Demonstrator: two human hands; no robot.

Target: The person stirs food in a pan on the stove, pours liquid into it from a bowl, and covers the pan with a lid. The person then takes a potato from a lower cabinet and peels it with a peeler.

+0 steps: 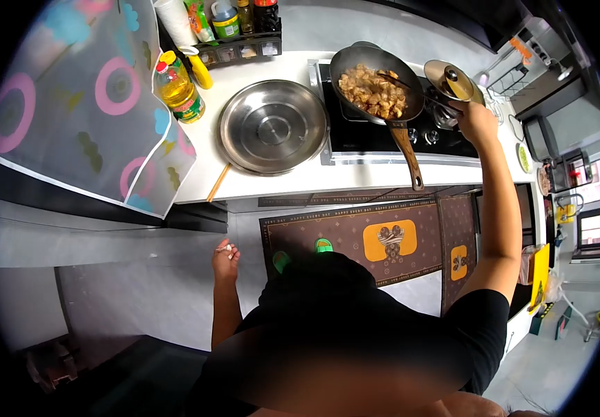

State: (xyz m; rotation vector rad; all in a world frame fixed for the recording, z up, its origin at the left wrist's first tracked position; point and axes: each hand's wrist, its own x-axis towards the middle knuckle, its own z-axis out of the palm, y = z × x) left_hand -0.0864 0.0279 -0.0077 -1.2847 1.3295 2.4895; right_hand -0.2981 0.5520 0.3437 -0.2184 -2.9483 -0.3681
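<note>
My right hand (479, 125) is closed around the dark handle of a spatula, whose blade (391, 78) lies among browned pieces of meat (373, 94) in a black wok (361, 54). The wok sits on the left burner, its wooden handle (404, 153) pointing toward me. Just beyond my right hand, a glass lid (442, 71) with a knob rests over the right burner. My left hand (226, 263) hangs low, away from the counter, its fingers curled around something small and whitish that I cannot make out.
A wide steel basin (272, 128) stands left of the black stove (355, 142), with chopsticks (218, 182) by its rim. Farther left are an oil bottle (178, 90), a yellow spray bottle (200, 69) and a seasoning rack (241, 50). A patterned mat (314, 236) covers the floor.
</note>
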